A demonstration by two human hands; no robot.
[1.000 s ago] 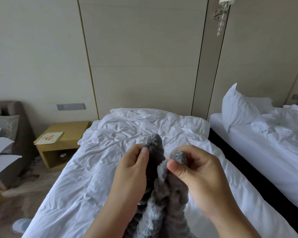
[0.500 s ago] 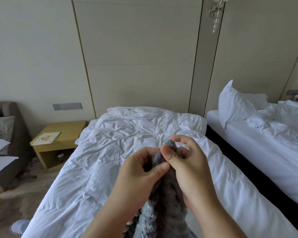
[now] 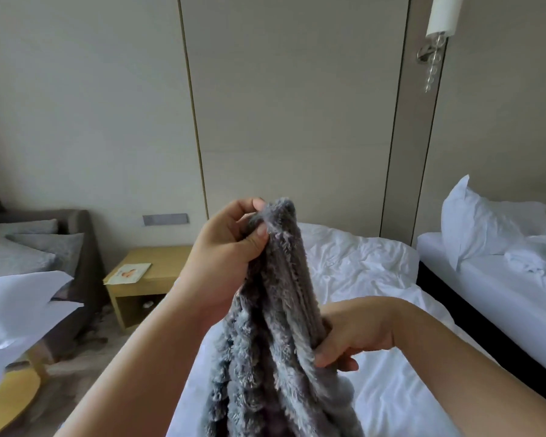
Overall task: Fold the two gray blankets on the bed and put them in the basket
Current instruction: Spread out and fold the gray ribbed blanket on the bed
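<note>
A fluffy gray blanket [image 3: 278, 326] hangs in long folds in front of me, above the white bed [image 3: 375, 279]. My left hand [image 3: 224, 257] is raised and pinches the blanket's top corners together between thumb and fingers. Lower and to the right, my right hand [image 3: 350, 335] grips the hanging blanket's right edge, with the fingers curled around the fabric. The blanket's lower end runs out of the bottom of the view. A second gray blanket and a basket do not show.
A wooden nightstand [image 3: 148, 285] with a card on it stands left of the bed. A dark sofa [image 3: 44, 247] with gray cushions is further left, with white sheets [image 3: 19, 310] and a round yellow table [image 3: 7, 402] nearer. A second bed [image 3: 501, 285] with a pillow lies right.
My left hand has lifted the blanket's gathered corners higher on its own. My right hand has let go of the top and slid down to grip the blanket's edge lower down.
</note>
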